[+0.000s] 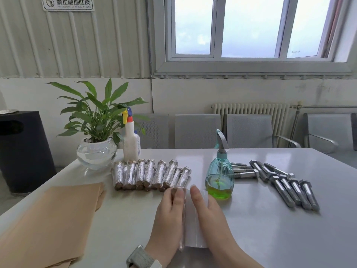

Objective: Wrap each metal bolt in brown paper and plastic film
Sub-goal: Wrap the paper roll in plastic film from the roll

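Here, a strip of plastic film (195, 219) lies flat on the grey surface (270, 238) at lower centre of the frame, its long axis running from the bottom edge up toward the row of wrapped bolts (150, 176). The film looks translucent white, with a faint lengthwise crease. The left hand (170, 215) rests on its left edge with fingers extended and slightly bent at the tips; whether a bolt lies beneath them cannot be told. The right hand (207, 215) lies flat on the film's right part, fingers straight, gripping nothing. The wrapped bolts, shiny film over brown paper ends, stand side by side just above the fingertips, axes pointing up-frame. Bare metal bolts (289, 187) lie at right of centre, hexagonal heads up-frame, threaded shanks angled toward lower right. Brown paper (50, 223) sheets cover the lower left. A teal spray bottle (220, 176) holding green liquid stands between the wrapped and bare bolts.
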